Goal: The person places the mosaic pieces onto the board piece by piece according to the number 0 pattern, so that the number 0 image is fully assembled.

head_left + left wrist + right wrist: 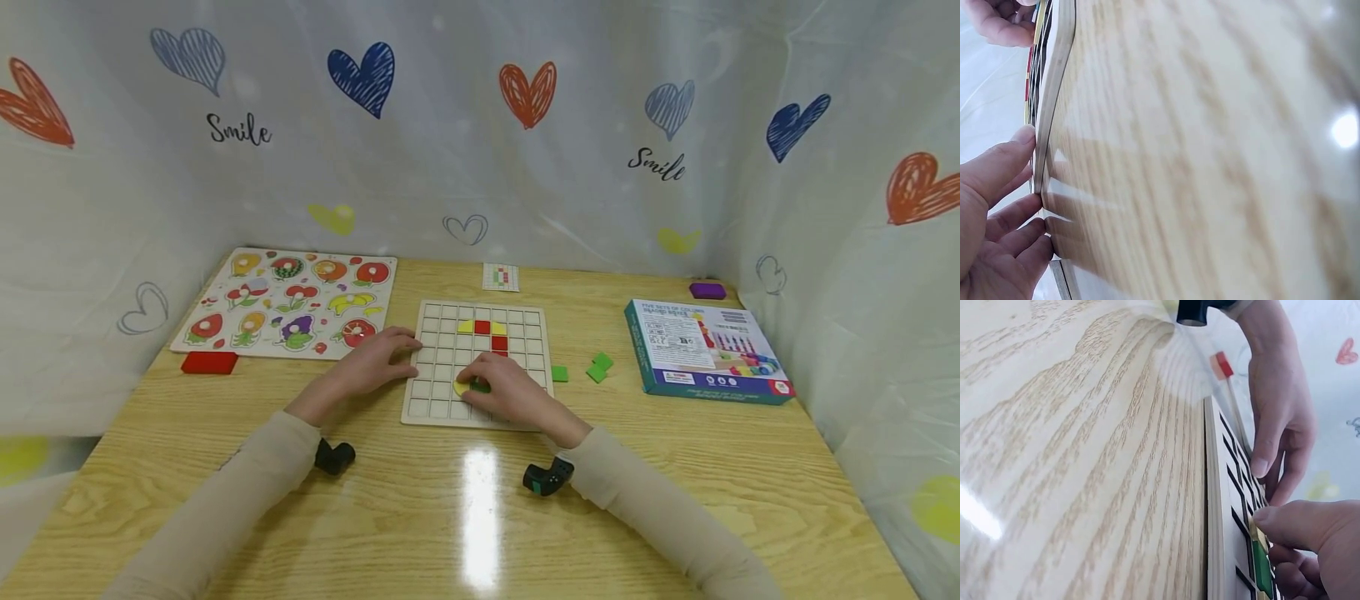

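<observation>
A square wooden grid board (438, 408) lies on the table in the head view. Yellow rounded pieces (467, 327) and red square tiles (482, 327) sit in its upper cells. With thumb and fingers, my right hand (510, 390) pinches a yellow piece (1259, 532) low on the board, beside a green tile (1262, 567); the hand covers several cells. My left hand (369, 364) touches the board's left edge with loosely extended fingers. In the left wrist view its thumb (1007, 156) lies along that edge. Loose green tiles (597, 368) lie right of the board.
A fruit puzzle board (315, 287) lies at back left, with a red block (208, 362) before it. A small pattern card (500, 277) is behind the grid board. A blue-green box (708, 350) and a purple block (707, 291) stand at right. Curtains enclose the table.
</observation>
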Motion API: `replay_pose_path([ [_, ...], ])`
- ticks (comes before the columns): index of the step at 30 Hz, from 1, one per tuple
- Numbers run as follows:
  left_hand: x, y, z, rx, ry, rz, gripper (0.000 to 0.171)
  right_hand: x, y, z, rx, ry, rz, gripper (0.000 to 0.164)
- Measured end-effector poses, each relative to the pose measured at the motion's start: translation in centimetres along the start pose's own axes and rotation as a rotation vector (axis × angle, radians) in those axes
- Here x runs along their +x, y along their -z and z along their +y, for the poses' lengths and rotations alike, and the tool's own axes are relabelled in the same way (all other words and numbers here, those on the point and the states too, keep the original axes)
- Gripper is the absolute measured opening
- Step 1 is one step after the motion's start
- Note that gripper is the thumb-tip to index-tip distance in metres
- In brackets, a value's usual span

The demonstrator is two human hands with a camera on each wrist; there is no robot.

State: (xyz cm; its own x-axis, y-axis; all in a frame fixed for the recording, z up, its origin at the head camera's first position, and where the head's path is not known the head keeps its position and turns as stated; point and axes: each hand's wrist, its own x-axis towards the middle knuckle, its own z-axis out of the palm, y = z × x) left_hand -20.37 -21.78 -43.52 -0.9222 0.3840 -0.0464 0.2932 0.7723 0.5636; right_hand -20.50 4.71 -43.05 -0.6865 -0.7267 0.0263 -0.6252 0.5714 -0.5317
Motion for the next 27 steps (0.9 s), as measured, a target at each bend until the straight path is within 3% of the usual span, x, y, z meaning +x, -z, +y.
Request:
replay_pose_path([
  [13, 0.0, 0.0, 0.0, -0.005, -0.015, 0.002, 0.045, -0.2, -0.3, 0.4, 0.010, 0.011, 0.036, 0.025],
  [18, 0.0, -0.1, 0.0, -0.009, -0.021, 0.006, 0.045, -1.5, -0.1, 1.1, 0.080, -0.031, 0.138, 0.027],
  [27, -0.1, 0.0, 0.1, -0.014, -0.018, 0.006, 0.045, -6.1, 1.7, 4.7, 0.203, -0.225, 0.350, 0.030],
])
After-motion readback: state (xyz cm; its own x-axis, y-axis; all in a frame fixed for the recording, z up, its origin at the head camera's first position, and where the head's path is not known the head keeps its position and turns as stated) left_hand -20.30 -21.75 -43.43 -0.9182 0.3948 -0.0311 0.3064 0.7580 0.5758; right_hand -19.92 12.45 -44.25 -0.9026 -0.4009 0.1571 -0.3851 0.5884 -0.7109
